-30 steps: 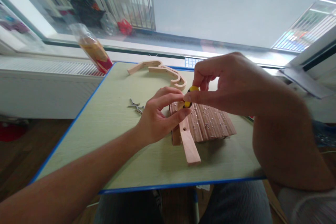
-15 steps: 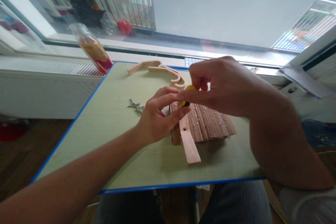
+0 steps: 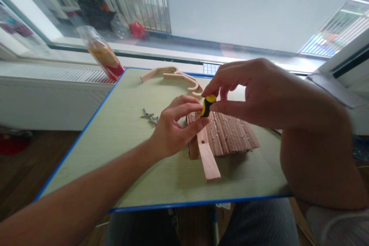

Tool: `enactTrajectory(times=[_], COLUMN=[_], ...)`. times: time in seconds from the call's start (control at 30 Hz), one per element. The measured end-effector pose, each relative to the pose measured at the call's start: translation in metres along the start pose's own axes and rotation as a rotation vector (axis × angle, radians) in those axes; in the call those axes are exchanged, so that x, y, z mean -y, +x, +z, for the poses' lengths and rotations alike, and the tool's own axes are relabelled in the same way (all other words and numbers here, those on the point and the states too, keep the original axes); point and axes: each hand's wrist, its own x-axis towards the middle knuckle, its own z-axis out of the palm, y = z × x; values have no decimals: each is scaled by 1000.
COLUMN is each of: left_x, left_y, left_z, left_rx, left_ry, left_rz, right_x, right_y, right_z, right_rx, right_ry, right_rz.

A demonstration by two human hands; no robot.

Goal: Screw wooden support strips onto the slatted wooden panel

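Note:
A stubby screwdriver [image 3: 208, 105] with a yellow and black handle stands nearly upright over a light wooden hook [image 3: 208, 157]. My right hand [image 3: 250, 92] has thumb and forefinger on either side of the handle's top. Lower down, the thumb and fingers of my left hand [image 3: 178, 123] close around the handle's base; the screwdriver's tip is hidden there. The hook's flat end, with one hole showing, points toward me. Beneath it lies a block of layered corrugated cardboard [image 3: 230, 134] dotted with small holes. Several loose screws [image 3: 150, 117] lie left of my left hand.
More curved wooden hooks [image 3: 181, 78] lie at the back of the green, blue-edged table [image 3: 121, 169]. A bottle [image 3: 103, 55] stands beyond the back left corner, by the radiator [image 3: 52, 96]. The window [image 3: 230, 15] is behind the table.
My right hand has opened up from a tighter grip and turned, its wrist shifting right, so more of the screwdriver's handle shows. My left hand and the wooden hook stay in place.

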Motion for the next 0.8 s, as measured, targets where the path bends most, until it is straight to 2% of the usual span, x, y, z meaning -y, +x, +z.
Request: enactTrajectory(times=[0.27, 0.63, 0.8], left_x=[-1, -1, -1], left_y=[1, 1, 1], left_z=[1, 2, 1], left_rx=[-6, -7, -14], left_ry=[-2, -4, -5], left_rz=[-2, -2, -6], right_x=[2, -3, -7], right_y=[2, 3, 1], right_z=[3, 10, 3], right_rx=[-50, -104, -28], right_ry=[-59, -132, 20], right_rz=[84, 82, 16])
